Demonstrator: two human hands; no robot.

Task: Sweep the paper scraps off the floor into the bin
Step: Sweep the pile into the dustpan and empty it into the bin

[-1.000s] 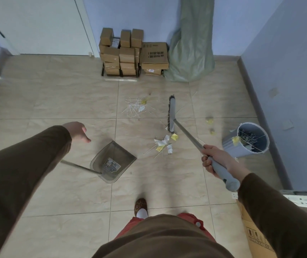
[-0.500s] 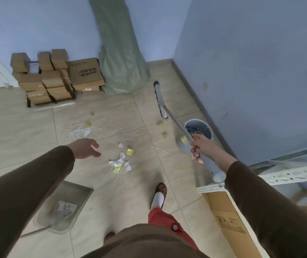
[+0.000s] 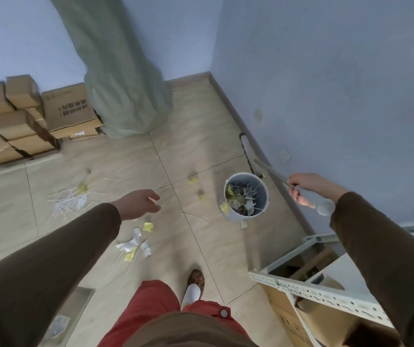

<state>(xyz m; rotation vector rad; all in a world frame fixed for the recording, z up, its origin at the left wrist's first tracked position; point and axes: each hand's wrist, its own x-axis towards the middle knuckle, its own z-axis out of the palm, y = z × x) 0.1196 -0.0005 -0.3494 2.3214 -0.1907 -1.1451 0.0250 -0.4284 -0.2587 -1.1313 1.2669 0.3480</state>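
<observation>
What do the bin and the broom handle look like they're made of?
Bin: probably plastic, pale grey, smooth matte wall with an even moulded rim. Broom: thin shaft looks like metal with a dull sheen; the thicker grey grip held by the right hand looks plastic.

Pale blue walls (image 3: 338, 71) meet in a corner above a beige tiled floor (image 3: 201, 136) with a brown skirting. Cardboard boxes (image 3: 33, 121) are stacked against the far wall beside a tall green sack (image 3: 123, 78). A perforated metal shelf frame (image 3: 313, 294) stands at lower right.
</observation>
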